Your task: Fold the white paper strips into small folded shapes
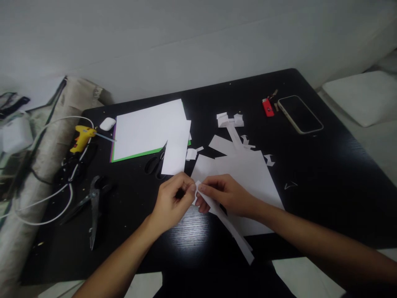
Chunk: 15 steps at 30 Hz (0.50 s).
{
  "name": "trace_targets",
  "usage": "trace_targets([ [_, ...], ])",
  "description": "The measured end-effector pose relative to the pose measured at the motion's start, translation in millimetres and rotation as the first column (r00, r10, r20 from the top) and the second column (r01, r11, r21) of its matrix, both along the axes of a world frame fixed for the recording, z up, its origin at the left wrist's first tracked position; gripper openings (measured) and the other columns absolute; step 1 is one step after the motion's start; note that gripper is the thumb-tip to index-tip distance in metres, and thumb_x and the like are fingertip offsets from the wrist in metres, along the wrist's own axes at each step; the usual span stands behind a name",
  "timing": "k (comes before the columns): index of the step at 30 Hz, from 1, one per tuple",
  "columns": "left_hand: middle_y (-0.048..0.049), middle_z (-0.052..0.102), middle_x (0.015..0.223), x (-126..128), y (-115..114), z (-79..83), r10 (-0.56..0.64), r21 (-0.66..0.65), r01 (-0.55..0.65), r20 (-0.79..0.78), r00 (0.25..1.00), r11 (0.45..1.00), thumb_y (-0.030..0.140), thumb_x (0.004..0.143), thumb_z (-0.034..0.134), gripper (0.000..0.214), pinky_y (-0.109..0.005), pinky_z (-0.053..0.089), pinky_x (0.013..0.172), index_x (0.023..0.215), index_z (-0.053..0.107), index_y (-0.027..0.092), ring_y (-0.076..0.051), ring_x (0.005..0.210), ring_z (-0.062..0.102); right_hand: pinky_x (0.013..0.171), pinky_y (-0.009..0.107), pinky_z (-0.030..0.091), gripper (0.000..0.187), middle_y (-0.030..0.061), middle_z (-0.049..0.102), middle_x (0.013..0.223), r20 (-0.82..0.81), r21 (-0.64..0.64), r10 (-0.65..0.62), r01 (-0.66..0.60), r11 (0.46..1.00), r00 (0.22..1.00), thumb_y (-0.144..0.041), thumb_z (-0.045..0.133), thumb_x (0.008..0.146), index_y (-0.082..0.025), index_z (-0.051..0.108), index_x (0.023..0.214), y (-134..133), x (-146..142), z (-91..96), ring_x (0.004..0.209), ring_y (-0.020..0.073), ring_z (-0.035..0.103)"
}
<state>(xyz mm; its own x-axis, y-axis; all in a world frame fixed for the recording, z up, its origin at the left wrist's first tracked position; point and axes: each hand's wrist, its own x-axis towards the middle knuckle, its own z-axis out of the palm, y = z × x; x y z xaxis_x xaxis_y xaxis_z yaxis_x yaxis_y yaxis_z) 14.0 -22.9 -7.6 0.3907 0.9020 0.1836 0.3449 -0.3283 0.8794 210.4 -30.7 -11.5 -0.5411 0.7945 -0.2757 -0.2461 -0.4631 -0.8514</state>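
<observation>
A folded white paper strip (231, 228) slants down toward the table's front edge, its upper end between my two hands. My left hand (175, 198) pinches the tip of that end with thumb and forefinger. Closed on the strip just beside it is my right hand (228, 192). Under and behind the right hand lie white paper sheets (248, 174). Beyond them rest a folded paper piece (231, 124) with a long stem and several small paper scraps (191, 154). A white paper rectangle (176, 149) partly covers black-handled scissors (152, 164).
On the black table (325, 186), a stack of paper (145, 128) lies at the back left. A yellow glue gun (82, 138), a white earbud case (107, 123) and open scissors (94, 203) are at left. A red lighter (267, 107) and a phone (300, 114) lie back right.
</observation>
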Motion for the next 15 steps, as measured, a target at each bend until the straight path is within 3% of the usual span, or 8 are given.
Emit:
trace_targets([
  [15, 0.0016, 0.055, 0.064, -2.9, 4.2, -3.8, 0.097, -0.130, -0.096, 0.003, 0.995, 0.987, 0.023, 0.092, 0.058, 0.018, -0.023, 0.039, 0.054, 0.075, 0.059, 0.018, -0.012, 0.057, 0.048, 0.059, 0.026, 0.059, 0.033, 0.0037, 0.075, 0.073, 0.049, -0.080, -0.029, 0.033, 0.996, 0.998, -0.045, 0.074, 0.088, -0.013, 0.070, 0.081, 1.7, -1.0, -4.2, 0.059, 0.0128, 0.071],
])
